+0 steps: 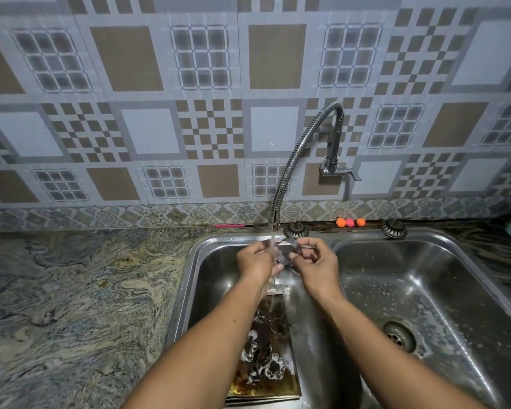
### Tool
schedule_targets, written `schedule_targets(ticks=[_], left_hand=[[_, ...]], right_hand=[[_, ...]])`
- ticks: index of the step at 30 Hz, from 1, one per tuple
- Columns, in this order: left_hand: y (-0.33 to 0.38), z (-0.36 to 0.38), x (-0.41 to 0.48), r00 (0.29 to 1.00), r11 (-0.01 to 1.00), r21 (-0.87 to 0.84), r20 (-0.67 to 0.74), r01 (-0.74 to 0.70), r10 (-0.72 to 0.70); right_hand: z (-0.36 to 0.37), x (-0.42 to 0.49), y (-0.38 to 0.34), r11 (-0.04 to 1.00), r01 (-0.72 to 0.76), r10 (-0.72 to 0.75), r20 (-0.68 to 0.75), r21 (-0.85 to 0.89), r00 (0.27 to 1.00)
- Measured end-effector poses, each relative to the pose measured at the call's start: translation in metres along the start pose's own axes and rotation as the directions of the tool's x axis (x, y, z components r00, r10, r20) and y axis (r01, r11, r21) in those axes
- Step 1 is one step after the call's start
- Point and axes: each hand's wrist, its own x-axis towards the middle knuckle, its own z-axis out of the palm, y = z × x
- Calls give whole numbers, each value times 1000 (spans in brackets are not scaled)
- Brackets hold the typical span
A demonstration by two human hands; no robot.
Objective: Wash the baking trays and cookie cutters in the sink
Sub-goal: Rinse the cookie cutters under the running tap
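Over the left sink basin [207, 278], both my hands hold a metal cookie cutter [289, 249] under water running from the flexible tap [281, 184]. My right hand [314, 262] pinches the cutter's curved band. My left hand [255, 261] curls round its other side, in the stream. Below my forearms a dirty baking tray [266, 385] lies in the basin, holding several more cookie cutters [266, 364], some flower-shaped, wet with soap and brown residue.
The right basin [425, 290] shows a drain [398, 336] and soap flecks. Two sink strainers [296, 230] sit on the back rim beside three small orange and pink balls [350, 222]. A marbled counter [71, 290] stretches left. The tap's lever [341, 171] sticks out from the tiled wall.
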Motion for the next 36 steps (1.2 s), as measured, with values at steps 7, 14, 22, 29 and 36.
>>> schedule_targets(ticks=[7,14,22,29,36], left_hand=[[-5,-11,9,981,975,-116,-25,188,-192],[-7,-35,11,985,936,-312,1,164,-172],[-8,-28,3,994,993,59,48,-98,95],[0,-4,-5,976,964,192,150,-186,158],[-51,58,-25,953,916,301,226,-267,203]], right_hand=[[20,7,-1,987,-36,37,7,-159,999],[51,17,-25,868,207,-68,306,-452,950],[17,10,-1,939,161,-91,234,-304,968],[-27,14,4,996,-19,30,127,-92,991],[-116,21,22,976,-187,202,137,-113,970]])
